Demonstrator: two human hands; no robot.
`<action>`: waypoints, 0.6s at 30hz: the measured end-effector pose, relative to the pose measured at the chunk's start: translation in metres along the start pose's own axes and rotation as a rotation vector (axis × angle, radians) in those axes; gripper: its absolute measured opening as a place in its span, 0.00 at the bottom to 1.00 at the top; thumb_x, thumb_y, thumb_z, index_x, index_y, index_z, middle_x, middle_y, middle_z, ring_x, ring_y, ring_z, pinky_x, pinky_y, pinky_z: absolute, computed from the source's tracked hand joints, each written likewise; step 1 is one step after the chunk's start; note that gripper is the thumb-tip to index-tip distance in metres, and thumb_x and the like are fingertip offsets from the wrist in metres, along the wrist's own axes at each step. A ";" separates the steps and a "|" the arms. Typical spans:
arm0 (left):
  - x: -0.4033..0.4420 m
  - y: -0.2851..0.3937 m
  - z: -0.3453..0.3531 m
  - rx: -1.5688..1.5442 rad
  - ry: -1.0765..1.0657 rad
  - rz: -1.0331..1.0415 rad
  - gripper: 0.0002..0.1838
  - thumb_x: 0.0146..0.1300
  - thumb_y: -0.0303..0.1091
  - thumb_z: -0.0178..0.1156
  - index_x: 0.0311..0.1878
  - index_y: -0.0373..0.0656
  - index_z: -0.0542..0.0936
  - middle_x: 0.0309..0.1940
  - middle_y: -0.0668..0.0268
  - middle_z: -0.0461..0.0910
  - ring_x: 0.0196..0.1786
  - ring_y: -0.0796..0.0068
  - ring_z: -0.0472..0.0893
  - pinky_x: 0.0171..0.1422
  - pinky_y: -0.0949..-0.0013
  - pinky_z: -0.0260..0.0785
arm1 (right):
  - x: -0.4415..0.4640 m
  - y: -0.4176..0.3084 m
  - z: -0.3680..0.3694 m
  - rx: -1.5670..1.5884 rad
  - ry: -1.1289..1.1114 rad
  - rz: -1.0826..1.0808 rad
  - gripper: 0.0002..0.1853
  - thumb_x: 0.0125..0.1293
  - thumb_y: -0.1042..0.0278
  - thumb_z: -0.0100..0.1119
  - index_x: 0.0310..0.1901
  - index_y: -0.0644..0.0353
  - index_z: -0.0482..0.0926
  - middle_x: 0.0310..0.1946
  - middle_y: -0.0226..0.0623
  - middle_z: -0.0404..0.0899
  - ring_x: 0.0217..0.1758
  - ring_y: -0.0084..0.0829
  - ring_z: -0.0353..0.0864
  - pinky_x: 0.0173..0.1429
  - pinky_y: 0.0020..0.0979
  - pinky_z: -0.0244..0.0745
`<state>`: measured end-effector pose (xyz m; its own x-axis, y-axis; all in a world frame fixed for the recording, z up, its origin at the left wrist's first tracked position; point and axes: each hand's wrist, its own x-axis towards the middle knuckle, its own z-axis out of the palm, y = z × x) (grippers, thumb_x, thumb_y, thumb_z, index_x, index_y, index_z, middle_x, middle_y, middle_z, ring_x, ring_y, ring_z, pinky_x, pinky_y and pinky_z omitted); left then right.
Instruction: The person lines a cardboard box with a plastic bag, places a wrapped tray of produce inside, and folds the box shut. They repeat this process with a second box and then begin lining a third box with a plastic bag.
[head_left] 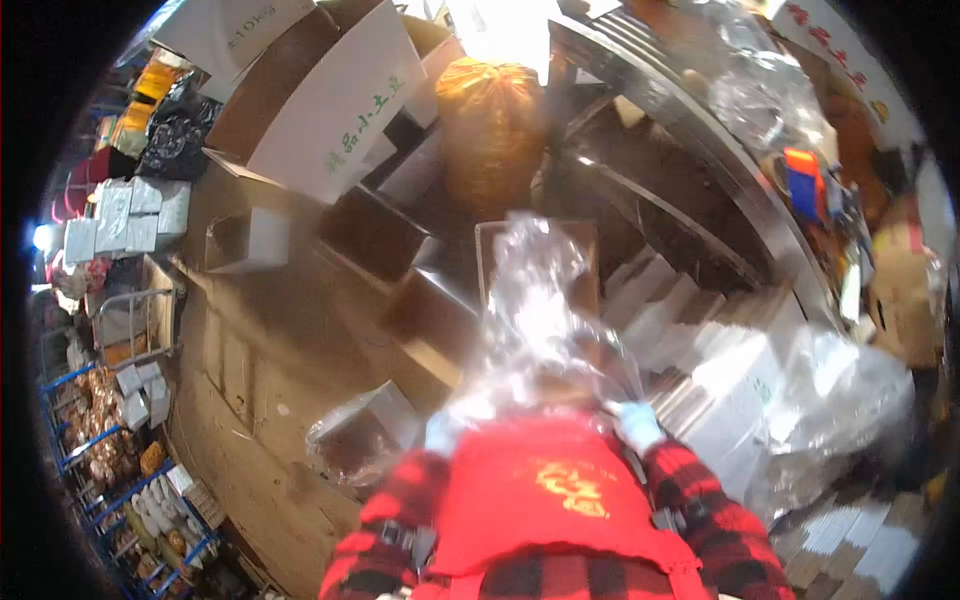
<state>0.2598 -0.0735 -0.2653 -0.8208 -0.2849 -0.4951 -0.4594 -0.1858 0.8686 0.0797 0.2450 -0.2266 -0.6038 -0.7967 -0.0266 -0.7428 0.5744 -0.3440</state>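
Observation:
A large crumpled clear plastic bag (pixel 540 310) spreads in front of my red apron and drapes over an open cardboard box (pixel 487 250). At the bag's near left edge is my left hand (pixel 441 434), in a light blue glove and smeared by motion, closed on the plastic. My right hand (pixel 639 426), gloved alike, grips the bag's near right edge. Plastic and blur hide most of the fingers. To the left of my left hand, a white box with a clear liner (pixel 368 432) lies on the floor.
Open boxes (pixel 372 236) stand ahead on the left, below a big white carton (pixel 330 120). A full orange sack (pixel 492 130) stands at the back. Flattened white cartons (pixel 725 385) and loose clear plastic (pixel 835 395) lie to the right. A curved metal rail (pixel 735 165) runs beyond.

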 end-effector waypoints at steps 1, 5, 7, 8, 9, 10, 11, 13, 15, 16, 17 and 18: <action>-0.014 -0.033 -0.004 0.128 0.098 -0.053 0.13 0.61 0.32 0.47 0.47 0.40 0.74 0.42 0.58 0.76 0.44 0.67 0.77 0.49 0.67 0.69 | -0.025 0.019 0.022 0.174 -0.086 0.295 0.11 0.60 0.66 0.47 0.34 0.61 0.78 0.28 0.42 0.78 0.33 0.36 0.77 0.41 0.36 0.71; 0.024 0.001 -0.009 -0.671 0.414 -0.468 0.11 0.59 0.35 0.53 0.43 0.42 0.75 0.35 0.63 0.77 0.37 0.65 0.76 0.42 0.69 0.69 | 0.021 0.075 0.010 0.880 -0.095 1.251 0.11 0.61 0.65 0.47 0.37 0.63 0.75 0.32 0.40 0.77 0.35 0.33 0.76 0.39 0.35 0.72; 0.073 0.001 -0.029 -0.843 0.556 -0.533 0.10 0.61 0.36 0.51 0.40 0.42 0.76 0.32 0.67 0.76 0.34 0.73 0.74 0.38 0.70 0.69 | 0.057 0.113 0.016 1.378 0.293 1.695 0.09 0.59 0.64 0.49 0.33 0.61 0.74 0.23 0.35 0.74 0.30 0.36 0.76 0.32 0.38 0.73; 0.090 -0.004 -0.039 -0.811 0.521 -0.348 0.10 0.61 0.35 0.51 0.41 0.42 0.77 0.30 0.69 0.77 0.31 0.76 0.74 0.33 0.72 0.69 | 0.066 0.126 0.021 1.363 0.276 1.708 0.09 0.59 0.64 0.49 0.33 0.61 0.74 0.23 0.35 0.74 0.30 0.36 0.76 0.32 0.38 0.73; 0.107 0.021 -0.039 -0.716 0.613 -0.454 0.11 0.60 0.35 0.54 0.42 0.42 0.77 0.27 0.70 0.76 0.25 0.80 0.73 0.26 0.76 0.66 | 0.072 0.141 0.023 1.349 0.176 1.670 0.09 0.59 0.63 0.49 0.33 0.60 0.74 0.25 0.35 0.74 0.31 0.35 0.75 0.32 0.37 0.72; 0.113 0.015 -0.053 -0.452 0.525 -0.364 0.12 0.59 0.39 0.56 0.41 0.42 0.79 0.23 0.73 0.75 0.22 0.83 0.70 0.22 0.77 0.62 | 0.079 0.156 0.023 1.336 0.080 1.628 0.09 0.59 0.63 0.50 0.33 0.60 0.74 0.26 0.35 0.74 0.31 0.34 0.75 0.32 0.37 0.72; 0.123 0.018 -0.063 -0.217 0.567 -0.431 0.13 0.59 0.44 0.57 0.35 0.43 0.81 0.20 0.73 0.74 0.20 0.84 0.67 0.22 0.77 0.60 | 0.085 0.169 0.023 1.322 -0.012 1.586 0.09 0.59 0.62 0.51 0.33 0.59 0.74 0.27 0.36 0.74 0.32 0.33 0.75 0.33 0.36 0.72; 0.142 0.031 -0.078 0.307 0.541 -0.411 0.18 0.59 0.49 0.56 0.29 0.43 0.82 0.18 0.73 0.75 0.20 0.83 0.68 0.24 0.75 0.61 | 0.108 0.195 0.024 1.302 -0.099 1.542 0.10 0.58 0.61 0.52 0.33 0.59 0.74 0.29 0.36 0.74 0.32 0.33 0.74 0.33 0.35 0.72; 0.171 0.056 -0.080 0.342 0.449 -0.253 0.27 0.58 0.59 0.52 0.20 0.44 0.78 0.13 0.73 0.71 0.17 0.83 0.67 0.22 0.74 0.59 | 0.137 0.218 0.028 0.871 -0.277 1.434 0.11 0.59 0.59 0.51 0.34 0.59 0.74 0.29 0.36 0.75 0.33 0.33 0.75 0.34 0.36 0.72; 0.199 0.060 -0.090 0.382 0.345 -0.388 0.27 0.61 0.56 0.49 0.23 0.41 0.80 0.20 0.70 0.78 0.22 0.80 0.71 0.28 0.71 0.62 | 0.155 0.231 0.028 0.762 -0.248 1.328 0.11 0.59 0.60 0.51 0.34 0.59 0.74 0.30 0.36 0.75 0.33 0.33 0.75 0.34 0.36 0.72; 0.213 0.098 -0.073 0.304 0.356 -0.272 0.29 0.62 0.58 0.46 0.24 0.40 0.80 0.20 0.68 0.78 0.23 0.79 0.72 0.28 0.72 0.62 | 0.176 0.243 0.029 0.687 -0.210 1.224 0.11 0.59 0.60 0.51 0.34 0.59 0.74 0.30 0.37 0.75 0.33 0.33 0.75 0.35 0.35 0.72; 0.245 0.077 -0.086 0.084 0.359 -0.403 0.24 0.62 0.52 0.48 0.26 0.40 0.80 0.17 0.69 0.75 0.23 0.78 0.71 0.28 0.74 0.62 | 0.199 0.253 0.029 0.657 -0.167 1.131 0.11 0.59 0.60 0.51 0.35 0.59 0.75 0.30 0.37 0.75 0.33 0.33 0.75 0.35 0.35 0.72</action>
<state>0.0528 -0.2387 -0.3213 -0.4131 -0.5127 -0.7526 -0.7515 -0.2749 0.5998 -0.2202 0.2265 -0.3461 -0.7168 0.0191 -0.6971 0.4515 0.7746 -0.4430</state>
